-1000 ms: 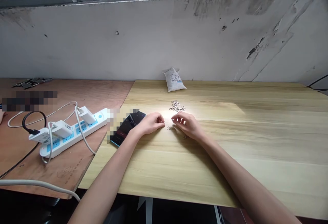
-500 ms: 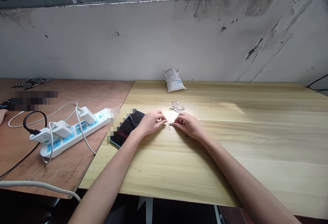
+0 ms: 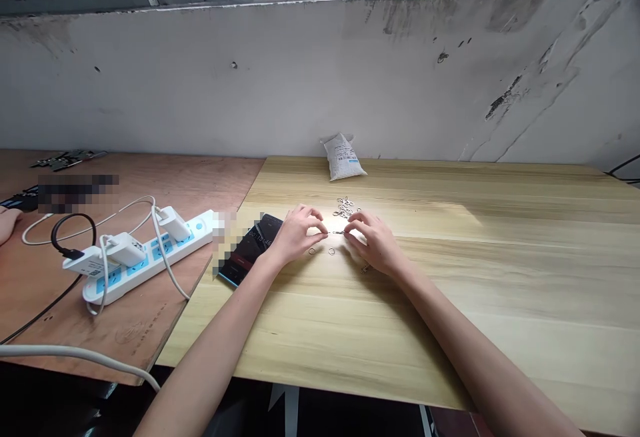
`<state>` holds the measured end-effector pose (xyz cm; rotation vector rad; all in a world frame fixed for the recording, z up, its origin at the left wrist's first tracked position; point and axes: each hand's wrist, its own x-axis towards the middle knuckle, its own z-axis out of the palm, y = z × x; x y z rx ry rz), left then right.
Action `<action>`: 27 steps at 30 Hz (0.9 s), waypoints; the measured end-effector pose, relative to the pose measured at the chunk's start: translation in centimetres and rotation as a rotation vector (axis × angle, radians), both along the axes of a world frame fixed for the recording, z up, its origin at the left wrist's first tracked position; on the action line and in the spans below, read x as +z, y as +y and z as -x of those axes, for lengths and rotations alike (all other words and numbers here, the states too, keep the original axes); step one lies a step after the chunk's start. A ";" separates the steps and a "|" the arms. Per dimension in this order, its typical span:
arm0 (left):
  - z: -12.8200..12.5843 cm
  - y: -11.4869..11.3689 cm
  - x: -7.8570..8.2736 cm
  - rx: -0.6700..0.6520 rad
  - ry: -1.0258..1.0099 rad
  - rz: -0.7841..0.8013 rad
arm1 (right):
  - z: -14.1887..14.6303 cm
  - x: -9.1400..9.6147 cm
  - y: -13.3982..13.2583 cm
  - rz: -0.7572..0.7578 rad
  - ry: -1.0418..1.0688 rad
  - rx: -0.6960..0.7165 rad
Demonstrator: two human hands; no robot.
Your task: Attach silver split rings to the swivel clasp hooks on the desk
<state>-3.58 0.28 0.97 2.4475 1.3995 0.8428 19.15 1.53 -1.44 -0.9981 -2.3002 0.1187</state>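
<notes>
My left hand (image 3: pixel 303 235) pinches a tiny metal ring between thumb and fingertips; it is largely hidden there. Facing it, my right hand (image 3: pixel 373 239) grips a small, thin metal clasp (image 3: pixel 338 232) that points left toward the ring. The fingertips of both hands are close together, just above the tabletop. Below them lie two loose metal rings (image 3: pixel 331 251), set apart from each other. A small metal piece (image 3: pixel 365 268) rests under my right palm. Behind my hands is a pile of metal rings and clasps (image 3: pixel 343 207), partly covered by my right fingers.
A phone (image 3: pixel 251 247) lies beside my left wrist. A filled plastic bag (image 3: pixel 344 158) stands near the wall. On the brown board at left are a white power strip (image 3: pixel 150 257) with chargers and cables, and another person's hand (image 3: pixel 7 223) at the edge.
Both hands have lifted slightly, bringing the clasp up off its place near the loose ring and level with the left fingertips. The view has shifted a little.
</notes>
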 end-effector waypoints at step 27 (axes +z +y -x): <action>-0.2 -0.1 0.2 0.007 -0.102 -0.003 | 0.3 0.3 -0.4 -0.148 0.007 -0.097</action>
